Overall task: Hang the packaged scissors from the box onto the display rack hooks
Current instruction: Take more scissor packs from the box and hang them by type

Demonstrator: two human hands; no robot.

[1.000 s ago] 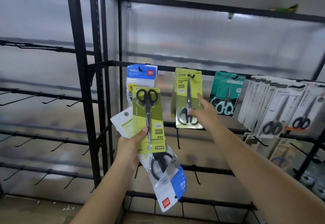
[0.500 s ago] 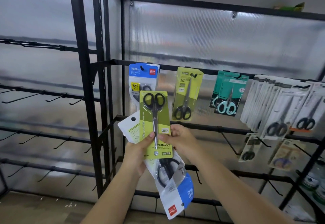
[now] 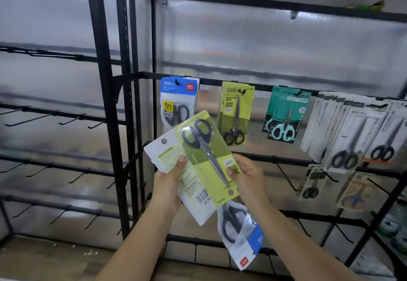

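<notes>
My left hand [image 3: 168, 189] grips a small stack of packaged scissors held upside down in front of the rack: a back-facing white card [image 3: 174, 159] and, hanging below, a blue-and-clear pack [image 3: 241, 236]. My right hand [image 3: 247, 176] pinches the right edge of the front green pack [image 3: 209, 155], which tilts to the left. On the rack's top bar [image 3: 211, 81] hang a blue pack [image 3: 178, 100], a green pack [image 3: 236, 113], teal packs [image 3: 285, 116] and several white packs [image 3: 352, 131].
Black bare hooks [image 3: 284, 176] stick out from the lower bars behind my hands, and more bare hooks [image 3: 70, 118] line the rack section on the left. Other packs [image 3: 311, 183] hang at the lower right. Bottles [image 3: 394, 225] stand at the far right edge.
My right hand left the hung green pack on the top bar, came back down and took hold of the green pack in my left hand, which has now tilted leftward.
</notes>
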